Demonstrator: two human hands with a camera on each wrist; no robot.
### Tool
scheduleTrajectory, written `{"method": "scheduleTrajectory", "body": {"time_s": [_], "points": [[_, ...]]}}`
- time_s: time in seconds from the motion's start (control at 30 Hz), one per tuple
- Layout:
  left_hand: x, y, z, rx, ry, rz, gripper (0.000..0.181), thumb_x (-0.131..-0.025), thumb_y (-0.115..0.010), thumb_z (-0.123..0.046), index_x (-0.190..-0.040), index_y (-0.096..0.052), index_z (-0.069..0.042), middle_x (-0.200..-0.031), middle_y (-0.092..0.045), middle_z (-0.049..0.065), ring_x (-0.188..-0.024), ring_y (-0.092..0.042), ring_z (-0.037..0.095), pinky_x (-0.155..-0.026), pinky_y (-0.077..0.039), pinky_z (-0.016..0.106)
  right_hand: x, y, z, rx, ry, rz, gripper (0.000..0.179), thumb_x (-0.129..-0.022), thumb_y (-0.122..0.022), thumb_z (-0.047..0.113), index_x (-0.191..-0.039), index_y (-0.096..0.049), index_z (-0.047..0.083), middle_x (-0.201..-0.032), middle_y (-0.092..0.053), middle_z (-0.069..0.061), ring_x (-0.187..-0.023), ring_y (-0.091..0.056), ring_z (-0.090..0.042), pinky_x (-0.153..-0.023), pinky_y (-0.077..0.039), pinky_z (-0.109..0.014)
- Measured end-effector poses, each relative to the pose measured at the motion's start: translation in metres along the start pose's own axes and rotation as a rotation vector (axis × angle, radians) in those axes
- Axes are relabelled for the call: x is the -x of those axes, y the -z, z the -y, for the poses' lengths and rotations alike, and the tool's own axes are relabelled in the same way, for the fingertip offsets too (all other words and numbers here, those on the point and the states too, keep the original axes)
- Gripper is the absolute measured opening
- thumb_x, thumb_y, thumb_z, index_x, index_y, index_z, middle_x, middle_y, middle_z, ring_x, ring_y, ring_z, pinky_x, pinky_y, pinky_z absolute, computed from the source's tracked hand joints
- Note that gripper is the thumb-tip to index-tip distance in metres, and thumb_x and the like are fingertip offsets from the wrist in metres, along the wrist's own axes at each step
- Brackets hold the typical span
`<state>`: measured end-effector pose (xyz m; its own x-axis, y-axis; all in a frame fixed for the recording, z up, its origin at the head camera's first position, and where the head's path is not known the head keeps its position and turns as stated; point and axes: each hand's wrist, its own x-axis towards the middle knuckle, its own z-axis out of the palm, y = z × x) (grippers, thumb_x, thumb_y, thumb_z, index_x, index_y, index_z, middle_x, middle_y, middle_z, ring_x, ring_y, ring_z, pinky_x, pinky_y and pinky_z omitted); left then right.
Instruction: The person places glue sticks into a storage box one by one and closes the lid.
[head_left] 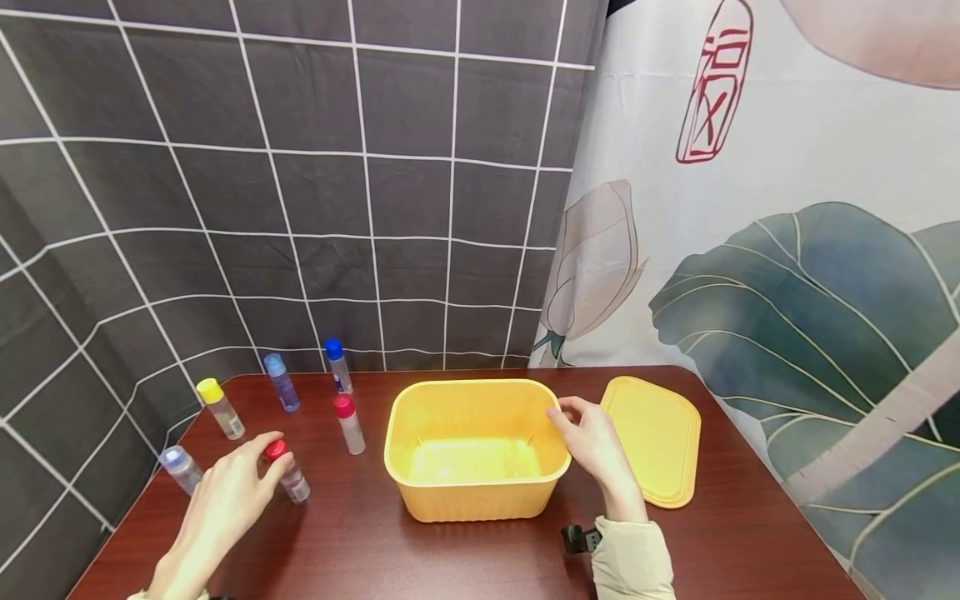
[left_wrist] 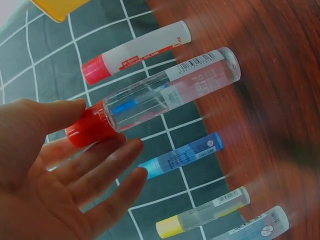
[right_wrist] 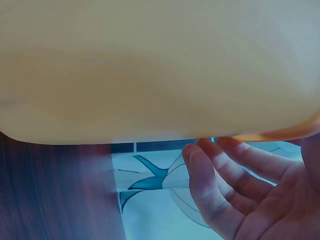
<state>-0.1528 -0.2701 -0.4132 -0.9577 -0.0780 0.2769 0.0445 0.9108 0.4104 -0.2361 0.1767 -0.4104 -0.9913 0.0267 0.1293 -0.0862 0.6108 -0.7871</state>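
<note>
In the head view my left hand (head_left: 225,500) pinches the red cap of a clear glue bottle (head_left: 295,483) between thumb and fingers. The left wrist view shows that glue bottle (left_wrist: 175,90) with a barcode label; its other fingers spread loosely below the cap. Whether its base touches the table cannot be told. My right hand (head_left: 596,442) holds the right rim of an open yellow plastic box (head_left: 476,500), which contains nothing visible. In the right wrist view the box wall (right_wrist: 150,75) fills the upper part, with curled fingers (right_wrist: 205,185) by its edge.
Around the left hand stand a pink-capped bottle (head_left: 350,429), a dark-blue-capped bottle (head_left: 340,371), a light-blue-capped bottle (head_left: 283,387), a yellow-capped bottle (head_left: 223,412) and a pale-blue-capped bottle (head_left: 182,469). A yellow lid (head_left: 652,442) lies right of the box. Curtains border the table (head_left: 390,558).
</note>
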Motion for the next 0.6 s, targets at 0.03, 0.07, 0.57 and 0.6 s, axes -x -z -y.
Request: {"method": "scheduleTrajectory", "body": {"time_s": [0.03,0.07,0.57,0.6], "points": [[0.0000,-0.0001,0.0002,0.001,0.001,0.000,0.045,-0.087,-0.074,-0.021,-0.121,-0.060,0.003,-0.103,-0.066,0.027,-0.074,-0.062,0.032,-0.066,-0.053,0.054,-0.0001,-0.0003,-0.0003,-0.001,0.002,0.001,0.029,-0.095,-0.065,0.021,-0.114,-0.067,0.000,-0.084,-0.063,-0.006,-0.075,-0.056,-0.020,-0.065,-0.047,-0.030],[-0.0002,0.0000,0.0004,0.005,0.001,0.003,0.044,-0.087,-0.074,-0.021,-0.121,-0.060,0.003,-0.101,-0.066,0.026,-0.072,-0.061,0.031,-0.065,-0.053,0.053,-0.0002,-0.0005,-0.0006,-0.002,0.003,0.000,0.028,-0.095,-0.065,0.021,-0.113,-0.067,0.000,-0.084,-0.063,-0.006,-0.074,-0.056,-0.020,-0.065,-0.046,-0.030],[0.0003,-0.0008,0.0018,0.019,-0.068,-0.056,0.034,-0.086,-0.075,-0.014,-0.114,-0.064,0.001,-0.083,-0.067,0.012,-0.064,-0.055,0.025,-0.057,-0.047,0.042,-0.0006,-0.0023,-0.0005,-0.011,0.012,-0.011,0.026,-0.094,-0.066,0.020,-0.111,-0.068,0.000,-0.083,-0.064,-0.006,-0.073,-0.057,-0.020,-0.064,-0.047,-0.029],[-0.0003,-0.0003,0.0014,0.019,-0.071,-0.057,0.033,-0.086,-0.075,-0.014,-0.113,-0.064,0.001,-0.083,-0.067,0.012,-0.064,-0.055,0.024,-0.056,-0.046,0.041,-0.0008,-0.0024,-0.0002,-0.010,0.013,-0.011,0.026,-0.094,-0.066,0.020,-0.110,-0.068,0.000,-0.083,-0.064,-0.006,-0.073,-0.056,-0.020,-0.063,-0.047,-0.030]]}}
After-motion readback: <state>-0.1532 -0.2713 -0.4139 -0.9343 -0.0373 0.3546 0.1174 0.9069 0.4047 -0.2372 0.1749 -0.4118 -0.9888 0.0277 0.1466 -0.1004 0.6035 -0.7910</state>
